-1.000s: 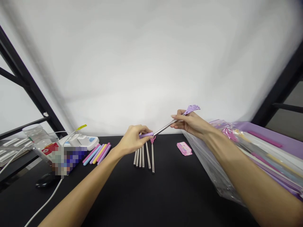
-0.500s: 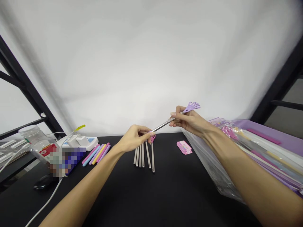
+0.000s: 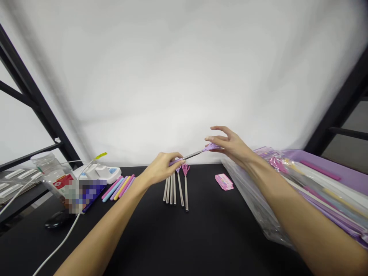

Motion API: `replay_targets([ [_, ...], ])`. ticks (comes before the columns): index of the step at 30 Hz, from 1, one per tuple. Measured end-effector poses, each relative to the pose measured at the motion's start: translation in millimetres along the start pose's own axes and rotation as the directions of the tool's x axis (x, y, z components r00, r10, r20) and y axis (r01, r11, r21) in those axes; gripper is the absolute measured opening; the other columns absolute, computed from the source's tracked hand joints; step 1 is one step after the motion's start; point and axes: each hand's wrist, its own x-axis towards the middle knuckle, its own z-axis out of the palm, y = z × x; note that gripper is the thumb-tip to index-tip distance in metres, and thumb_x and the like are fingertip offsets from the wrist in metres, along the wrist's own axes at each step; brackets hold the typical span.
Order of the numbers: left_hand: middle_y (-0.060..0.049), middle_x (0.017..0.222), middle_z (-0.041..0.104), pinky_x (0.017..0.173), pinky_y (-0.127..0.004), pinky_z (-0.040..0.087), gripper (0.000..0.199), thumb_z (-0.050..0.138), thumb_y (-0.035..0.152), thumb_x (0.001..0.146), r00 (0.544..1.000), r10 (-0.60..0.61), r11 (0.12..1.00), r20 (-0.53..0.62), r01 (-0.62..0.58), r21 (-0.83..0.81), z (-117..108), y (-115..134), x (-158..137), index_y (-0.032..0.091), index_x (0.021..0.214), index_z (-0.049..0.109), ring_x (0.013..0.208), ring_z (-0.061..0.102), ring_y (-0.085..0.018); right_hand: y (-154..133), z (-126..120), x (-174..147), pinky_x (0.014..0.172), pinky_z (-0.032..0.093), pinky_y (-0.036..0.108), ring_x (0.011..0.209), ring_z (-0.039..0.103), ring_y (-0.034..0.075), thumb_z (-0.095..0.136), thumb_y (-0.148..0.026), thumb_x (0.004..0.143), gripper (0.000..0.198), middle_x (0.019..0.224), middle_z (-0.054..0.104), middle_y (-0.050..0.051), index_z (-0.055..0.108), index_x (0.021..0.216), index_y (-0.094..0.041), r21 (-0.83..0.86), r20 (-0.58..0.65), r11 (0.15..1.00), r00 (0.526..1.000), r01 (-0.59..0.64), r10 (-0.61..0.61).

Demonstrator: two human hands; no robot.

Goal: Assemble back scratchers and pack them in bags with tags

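Note:
My left hand (image 3: 162, 167) pinches the purple handle of a back scratcher (image 3: 192, 155), held tilted above the table. Its bare metal rod runs up to the right and ends in a purple hand-shaped head. Around that head is my right hand (image 3: 230, 142), fingers spread apart, with the head lying by its lower fingers and thumb. Beneath my left hand, several metal rods (image 3: 171, 189) lie side by side on the black table (image 3: 201, 234). One rod has a pink hand-shaped head (image 3: 185, 168), and the one beside it a purple head. My left hand hides some upper ends.
Left lie several coloured tubes (image 3: 117, 188), near a white power strip (image 3: 110, 174), a clear jar (image 3: 47, 168), a black mouse (image 3: 59, 219) and a white cable (image 3: 61, 243). Pink cards (image 3: 224, 181) lie right of the rods. A lilac bin (image 3: 304, 155) and plastic bags (image 3: 258, 207) occupy the right.
The back scratcher has shifted left and lower, and its purple handle now shows at my left hand. My right hand has loosened from the rod and spread its fingers.

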Motion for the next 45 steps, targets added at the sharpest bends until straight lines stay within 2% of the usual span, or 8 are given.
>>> replay_targets([
  [4,-0.001,0.073,0.067,0.058,-0.023,0.037,0.036,0.048,0.046,0.093,0.998,0.03,0.999,0.051,-0.031,0.014,-6.6,-1.3,-0.4,0.02,0.096,0.072,0.062,0.053,-0.012,-9.2,-10.3,-3.3,0.09,0.048,0.038,0.098,0.067,0.027,0.077,-0.046,0.071,0.035,0.1,0.075,0.007,0.074,0.097,-0.023,-0.474,0.377,0.833,0.921,0.285,-0.101],
  [9,0.0,0.067,0.064,0.057,-0.023,0.033,0.032,0.052,0.039,0.093,0.993,0.119,0.987,0.014,-0.12,0.106,-7.2,-2.7,0.2,0.016,0.083,0.072,0.058,0.048,-0.01,-6.7,1.7,-5.7,0.075,0.046,0.031,0.085,0.065,0.022,0.06,-0.043,0.086,0.03,0.092,0.076,0.006,0.077,0.093,-0.019,-0.597,0.468,0.712,0.881,0.371,-0.067],
  [18,-0.002,0.065,0.066,0.055,-0.025,0.033,0.035,0.04,0.036,0.101,0.922,0.351,0.843,-0.162,-0.237,0.482,41.5,4.8,-4.1,0.018,0.095,0.069,0.054,0.053,-0.012,-3.5,13.8,-6.8,0.059,0.03,0.028,0.063,0.041,0.013,0.055,-0.044,0.085,0.035,0.064,0.055,-0.001,0.072,0.077,-0.014,-0.545,0.576,0.782,0.813,0.302,0.087],
  [25,-0.001,0.078,0.069,0.052,-0.026,0.029,0.032,0.039,0.04,0.1,0.959,0.282,0.796,-0.019,-0.223,0.563,33.4,10.5,-4.3,0.023,0.102,0.066,0.061,0.061,-0.015,0.4,12.8,-6.0,0.064,0.033,0.029,0.068,0.045,0.014,0.054,-0.05,0.086,0.04,0.071,0.06,0.001,0.072,0.081,-0.015,-0.524,0.624,0.815,0.763,0.25,0.167],
  [31,-0.002,0.085,0.07,0.057,-0.026,0.035,0.023,0.043,0.031,0.099,0.976,0.2,0.83,0.084,-0.214,0.516,20.0,16.8,-2.0,0.022,0.103,0.064,0.069,0.064,-0.016,0.4,23.3,-8.8,0.065,0.036,0.028,0.069,0.05,0.015,0.049,-0.057,0.09,0.046,0.079,0.065,0.002,0.071,0.1,-0.017,-0.53,0.644,0.764,0.76,0.368,0.081],
  [37,-0.004,0.084,0.069,0.069,-0.026,0.044,0.027,0.044,0.032,0.1,0.971,0.21,0.892,0.114,-0.238,0.384,1.5,-7.9,0.9,0.02,0.098,0.068,0.076,0.064,-0.016,1.8,-0.5,-3.0,0.07,0.04,0.029,0.079,0.058,0.019,0.046,-0.054,0.09,0.046,0.089,0.07,0.006,0.071,0.091,-0.016,-0.594,0.605,0.752,0.775,0.286,0.183],
  [41,-0.006,0.093,0.07,0.072,-0.027,0.046,0.025,0.044,0.03,0.099,0.977,0.19,0.878,0.097,-0.214,0.429,2.6,-7.6,5.1,0.02,0.105,0.067,0.083,0.065,-0.018,-5.3,-6.2,-6.4,0.067,0.04,0.029,0.075,0.061,0.02,0.052,-0.046,0.087,0.034,0.084,0.071,0.006,0.07,0.089,-0.017,-0.734,0.524,0.623,0.809,0.271,0.267],
  [45,-0.005,0.093,0.068,0.067,-0.028,0.045,0.028,0.042,0.03,0.1,0.976,0.203,0.835,0.081,-0.215,0.506,14.5,7.0,6.3,0.023,0.117,0.063,0.077,0.065,-0.018,-4.6,20.0,-13.5,0.062,0.036,0.028,0.066,0.058,0.018,0.057,-0.042,0.084,0.029,0.079,0.07,0.005,0.068,0.099,-0.02,-0.78,0.493,0.512,0.858,0.361,0.146],
])
